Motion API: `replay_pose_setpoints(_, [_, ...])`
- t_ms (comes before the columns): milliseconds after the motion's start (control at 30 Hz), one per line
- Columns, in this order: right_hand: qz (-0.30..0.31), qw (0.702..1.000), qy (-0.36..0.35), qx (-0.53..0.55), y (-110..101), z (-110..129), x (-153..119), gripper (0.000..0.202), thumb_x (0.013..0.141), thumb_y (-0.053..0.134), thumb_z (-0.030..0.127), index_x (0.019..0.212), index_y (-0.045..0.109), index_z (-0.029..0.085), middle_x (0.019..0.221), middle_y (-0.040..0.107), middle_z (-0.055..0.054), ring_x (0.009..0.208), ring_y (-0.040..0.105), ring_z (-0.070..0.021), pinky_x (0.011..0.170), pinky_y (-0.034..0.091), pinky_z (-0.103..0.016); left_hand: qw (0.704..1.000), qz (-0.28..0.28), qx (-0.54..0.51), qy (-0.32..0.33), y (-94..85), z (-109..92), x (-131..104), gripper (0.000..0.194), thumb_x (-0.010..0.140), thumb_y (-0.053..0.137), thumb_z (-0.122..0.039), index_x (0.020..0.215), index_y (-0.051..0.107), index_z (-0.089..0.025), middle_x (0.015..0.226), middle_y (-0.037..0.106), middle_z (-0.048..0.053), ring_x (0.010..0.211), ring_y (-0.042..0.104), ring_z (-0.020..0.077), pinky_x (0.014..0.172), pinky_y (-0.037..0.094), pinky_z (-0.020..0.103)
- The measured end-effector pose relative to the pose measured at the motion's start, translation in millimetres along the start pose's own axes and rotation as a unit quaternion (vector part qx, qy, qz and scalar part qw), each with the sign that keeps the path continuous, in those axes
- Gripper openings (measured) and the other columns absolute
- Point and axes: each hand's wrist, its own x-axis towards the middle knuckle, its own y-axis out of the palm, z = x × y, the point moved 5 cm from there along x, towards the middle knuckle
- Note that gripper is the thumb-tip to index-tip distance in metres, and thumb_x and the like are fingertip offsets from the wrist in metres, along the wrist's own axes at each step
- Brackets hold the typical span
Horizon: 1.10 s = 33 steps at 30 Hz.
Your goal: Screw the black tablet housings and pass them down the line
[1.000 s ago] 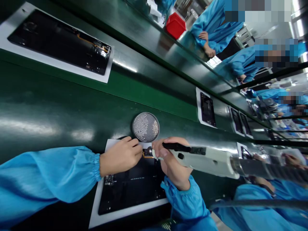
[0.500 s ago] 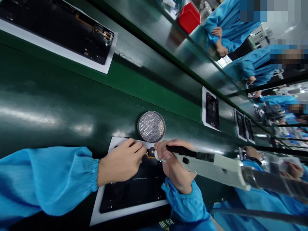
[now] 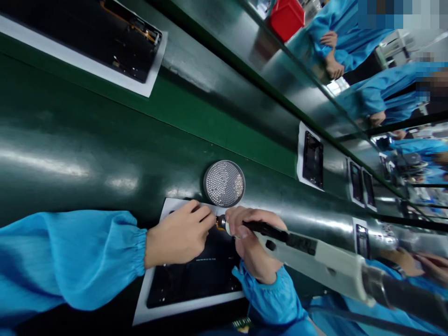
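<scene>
A black device panel (image 3: 192, 280) lies on a white sheet (image 3: 150, 298) at the bottom centre. My left hand (image 3: 182, 233) rests over its upper left part, fingers curled and pressed together near the tool's tip; what they hold, if anything, is hidden. My right hand (image 3: 257, 235) is wrapped round a pale electric screwdriver (image 3: 322, 266) with a black lever. The metal tip of the screwdriver points left to the panel's top edge, close to my left fingertips and an orange strip. A round tray of small screws (image 3: 224, 183) sits just beyond the hands.
Another black panel (image 3: 87, 37) on white paper lies at the upper left. Smaller panels (image 3: 313, 158) lie along the green line at right. A red bin (image 3: 287, 18) stands at the top. Several people in blue sleeves are at the right; one person's hands (image 3: 402, 261) are at the lower right.
The view has shifted slightly, and the upper left panel shows a little farther up and left. The screwdriver's rear end sits lower. The neighbouring person's hand has moved right, showing another small panel.
</scene>
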Motion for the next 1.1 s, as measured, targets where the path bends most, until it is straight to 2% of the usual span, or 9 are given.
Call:
replay_pose_setpoints(133, [0.004, 1.0, -0.009, 0.002, -1, 3, 0, 0.025, 0.087, 0.059, 0.01, 0.105, 0.065, 0.026, 0.068, 0.058, 0.002, 0.062, 0.058, -0.0166, 0.064, 0.054, -0.04, 1.0, -0.02, 0.004, -0.005, 0.1, 0, -2, 0.025, 0.094, 0.057, -0.014, 0.073, 0.069, -0.011, 0.087, 0.064, 0.01, 0.081, 0.055, 0.0245, 0.065, 0.035, 0.04])
replay_pose_setpoints(233, [-0.025, 0.999, -0.027, 0.004, -7, 11, 14, 0.025, 0.087, 0.061, 0.014, 0.106, 0.066, 0.029, 0.064, 0.057, 0.003, 0.058, 0.057, -0.0163, 0.062, 0.053, -0.039, 1.0, -0.027, 0.007, -0.003, 2.1, 0, -3, 0.025, 0.096, 0.056, -0.016, 0.076, 0.07, -0.011, 0.086, 0.064, 0.009, 0.08, 0.056, 0.0245, 0.066, 0.036, 0.04])
replay_pose_setpoints(400, [-0.108, 0.992, -0.055, 0.016, -17, 13, 54, 0.022, 0.079, 0.065, 0.015, 0.096, 0.066, 0.029, 0.057, 0.053, 0.006, 0.054, 0.053, -0.0145, 0.063, 0.051, -0.037, 1.0, -0.019, 0.018, 0.0, 6.4, 1, -6, 0.021, 0.097, 0.057, -0.019, 0.106, 0.07, -0.006, 0.097, 0.067, 0.013, 0.088, 0.06, 0.0267, 0.074, 0.042, 0.041])
replay_pose_setpoints(500, [-0.123, 0.991, -0.035, 0.025, -17, 3, 68, 0.02, 0.077, 0.064, 0.013, 0.092, 0.063, 0.026, 0.056, 0.054, 0.007, 0.054, 0.053, -0.0138, 0.062, 0.05, -0.035, 1.0, -0.009, 0.015, -0.003, 8.7, 2, -7, 0.022, 0.096, 0.059, -0.02, 0.111, 0.069, -0.007, 0.096, 0.067, 0.012, 0.086, 0.059, 0.0257, 0.075, 0.043, 0.041])
replay_pose_setpoints(833, [-0.12, 0.992, -0.022, 0.005, -15, -11, 68, 0.02, 0.078, 0.062, 0.012, 0.094, 0.059, 0.023, 0.059, 0.059, 0.006, 0.055, 0.057, -0.0138, 0.059, 0.048, -0.033, 0.999, 0.0, 0.038, 0.003, 6.8, -1, -3, 0.018, 0.096, 0.055, -0.017, 0.101, 0.07, -0.008, 0.103, 0.069, 0.015, 0.085, 0.059, 0.0259, 0.072, 0.042, 0.041])
replay_pose_setpoints(1100, [-0.132, 0.991, -0.019, -0.03, -14, -13, 69, 0.02, 0.077, 0.062, 0.015, 0.093, 0.057, 0.024, 0.058, 0.056, 0.007, 0.054, 0.057, -0.0135, 0.058, 0.049, -0.033, 0.999, 0.002, 0.032, -0.018, 6.5, -4, -4, 0.023, 0.096, 0.056, -0.02, 0.107, 0.07, -0.006, 0.1, 0.067, 0.014, 0.087, 0.058, 0.0263, 0.079, 0.043, 0.043])
